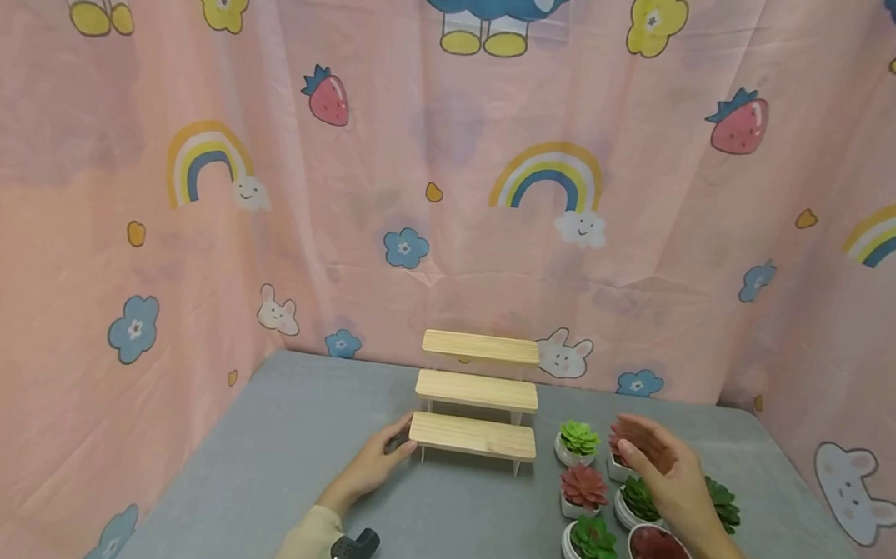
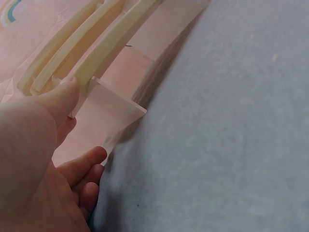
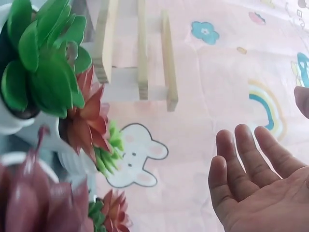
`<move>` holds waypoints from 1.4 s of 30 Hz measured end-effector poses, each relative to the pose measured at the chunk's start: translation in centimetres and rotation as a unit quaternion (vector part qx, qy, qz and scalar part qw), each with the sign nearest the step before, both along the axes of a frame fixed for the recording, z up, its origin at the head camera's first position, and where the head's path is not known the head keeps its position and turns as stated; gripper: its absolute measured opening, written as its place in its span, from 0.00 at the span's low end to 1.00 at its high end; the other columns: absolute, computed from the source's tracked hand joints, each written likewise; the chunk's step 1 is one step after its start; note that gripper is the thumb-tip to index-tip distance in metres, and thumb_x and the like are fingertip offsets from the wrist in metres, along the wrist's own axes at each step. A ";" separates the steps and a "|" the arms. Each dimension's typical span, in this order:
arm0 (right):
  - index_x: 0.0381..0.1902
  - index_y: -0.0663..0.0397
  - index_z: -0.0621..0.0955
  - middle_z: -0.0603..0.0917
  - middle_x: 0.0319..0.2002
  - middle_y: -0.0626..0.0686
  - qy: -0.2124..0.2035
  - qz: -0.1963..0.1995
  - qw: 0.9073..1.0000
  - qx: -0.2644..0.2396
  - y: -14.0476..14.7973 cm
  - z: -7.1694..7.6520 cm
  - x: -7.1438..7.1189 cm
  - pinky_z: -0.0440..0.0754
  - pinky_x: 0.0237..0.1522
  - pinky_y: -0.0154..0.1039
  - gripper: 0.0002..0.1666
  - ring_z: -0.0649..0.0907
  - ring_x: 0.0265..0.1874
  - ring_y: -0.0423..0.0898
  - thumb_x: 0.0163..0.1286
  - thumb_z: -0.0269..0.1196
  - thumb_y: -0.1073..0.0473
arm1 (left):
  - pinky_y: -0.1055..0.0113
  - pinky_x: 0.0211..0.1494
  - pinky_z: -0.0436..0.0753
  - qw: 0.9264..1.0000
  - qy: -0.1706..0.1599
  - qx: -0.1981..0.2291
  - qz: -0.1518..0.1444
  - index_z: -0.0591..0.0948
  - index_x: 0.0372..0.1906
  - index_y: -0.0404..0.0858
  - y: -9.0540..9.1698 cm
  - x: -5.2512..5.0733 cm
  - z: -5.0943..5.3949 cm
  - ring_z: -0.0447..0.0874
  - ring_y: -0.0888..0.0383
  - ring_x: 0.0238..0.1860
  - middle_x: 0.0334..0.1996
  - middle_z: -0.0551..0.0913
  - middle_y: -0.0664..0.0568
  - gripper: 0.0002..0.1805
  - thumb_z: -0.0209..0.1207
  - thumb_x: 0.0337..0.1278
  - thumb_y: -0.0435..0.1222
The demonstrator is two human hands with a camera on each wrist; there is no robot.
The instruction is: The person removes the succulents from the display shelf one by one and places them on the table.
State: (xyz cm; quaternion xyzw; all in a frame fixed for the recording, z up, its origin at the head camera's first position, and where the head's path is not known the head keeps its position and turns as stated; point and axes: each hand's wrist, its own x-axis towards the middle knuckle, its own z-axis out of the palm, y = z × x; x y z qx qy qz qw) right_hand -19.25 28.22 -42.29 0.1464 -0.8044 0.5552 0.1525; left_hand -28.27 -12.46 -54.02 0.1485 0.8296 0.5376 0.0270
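A three-tier wooden display stand [image 1: 474, 436] with clear legs stands near the back of the table. My left hand [image 1: 368, 466] grips the left end of its lowest board, and the left wrist view shows the thumb on the board [image 2: 104, 50] beside a clear leg [image 2: 116, 104]. My right hand [image 1: 672, 481] hovers over several small potted succulents, holding nothing; its fingers [image 3: 248, 159] are spread and gently bent in the right wrist view. Among the plants are a light green succulent [image 1: 579, 438], a red succulent [image 1: 584, 486] and a dark green succulent [image 1: 593, 540]. The hand partly hides another red one.
A larger white pot with a dark red succulent [image 1: 661, 557] stands near the front, by the right forearm. Behind the grey table [image 1: 299, 423] hangs a pink printed curtain [image 1: 447, 296], which also runs along both sides.
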 end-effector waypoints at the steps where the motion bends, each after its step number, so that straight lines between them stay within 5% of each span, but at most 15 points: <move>1: 0.65 0.60 0.75 0.83 0.51 0.29 0.007 0.006 1.000 -0.004 -0.2 -0.1 -0.2 0.83 0.46 0.22 0.20 0.83 0.49 0.25 0.78 0.54 0.68 | 0.33 0.78 0.57 1.000 -0.001 0.000 0.001 0.63 0.78 0.42 0.0 0.0 0.1 0.56 0.35 0.79 0.75 0.69 0.41 0.36 0.56 0.72 0.50; 12: 0.64 0.69 0.74 0.82 0.50 0.27 0.027 -0.003 1.000 0.003 -2.4 -0.4 -1.6 0.80 0.49 0.19 0.20 0.82 0.49 0.24 0.78 0.54 0.66 | 0.36 0.80 0.55 1.000 -0.003 -0.001 0.000 0.62 0.78 0.40 0.1 0.1 0.1 0.57 0.36 0.79 0.75 0.68 0.40 0.37 0.56 0.72 0.51; 23: 0.63 0.66 0.75 0.82 0.49 0.29 0.019 0.006 1.000 -0.005 -4.9 0.0 -2.7 0.79 0.51 0.18 0.20 0.81 0.51 0.24 0.77 0.57 0.64 | 0.35 0.79 0.56 1.000 -0.002 -0.009 0.003 0.63 0.78 0.40 0.2 0.2 -0.1 0.57 0.35 0.79 0.74 0.69 0.40 0.37 0.55 0.72 0.52; 31: 0.62 0.62 0.78 0.85 0.52 0.59 0.041 -0.012 0.998 0.047 -6.3 -0.4 -4.0 0.80 0.50 0.25 0.20 0.83 0.48 0.29 0.75 0.60 0.63 | 0.35 0.80 0.55 1.000 -0.002 0.005 0.003 0.63 0.78 0.40 0.2 0.0 0.0 0.57 0.35 0.79 0.74 0.70 0.40 0.36 0.56 0.72 0.49; 42: 0.62 0.63 0.78 0.85 0.55 0.61 0.019 -0.023 0.998 0.055 -7.8 -1.4 -4.8 0.81 0.52 0.34 0.21 0.80 0.48 0.28 0.75 0.61 0.59 | 0.35 0.79 0.56 1.000 -0.007 0.016 0.001 0.64 0.77 0.41 0.0 0.2 0.1 0.58 0.35 0.78 0.73 0.71 0.40 0.35 0.58 0.72 0.47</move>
